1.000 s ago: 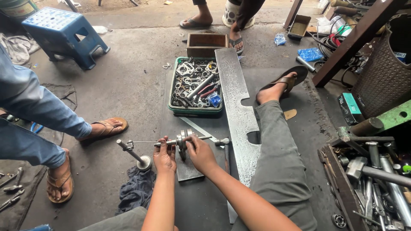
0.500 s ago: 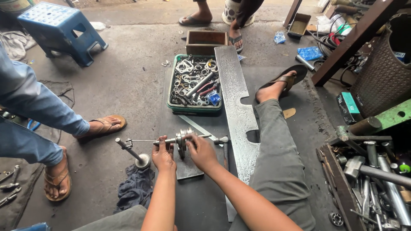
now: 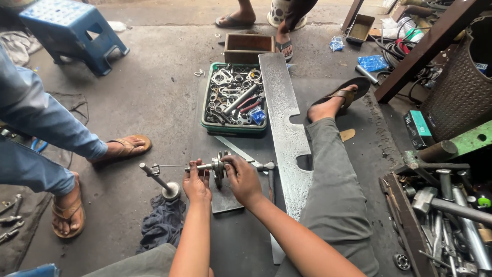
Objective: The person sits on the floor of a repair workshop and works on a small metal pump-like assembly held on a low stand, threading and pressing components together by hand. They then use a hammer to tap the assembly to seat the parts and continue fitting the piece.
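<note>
I sit on a workshop floor with a metal shaft assembly (image 3: 212, 166) held level in front of me; it carries round discs near its middle and a knob at its right end. My left hand (image 3: 196, 180) grips the shaft just left of the discs. My right hand (image 3: 243, 178) holds it on the right side, fingers wrapped at the discs. Under the shaft lies a small dark metal plate (image 3: 225, 199). A thin rod runs left from the shaft to an upright pin on a round base (image 3: 163, 183).
A green tray (image 3: 234, 128) of wrenches and metal parts stands ahead, a long notched steel plate (image 3: 285, 128) beside it. Another person's sandalled feet (image 3: 125, 147) are at left. A blue stool (image 3: 69, 32), a dark rag (image 3: 163, 225) and a tool crate (image 3: 441, 225) surround me.
Both hands stay on the shaft with only slight shifts of the fingers. The view has tilted a little; nothing else has moved.
</note>
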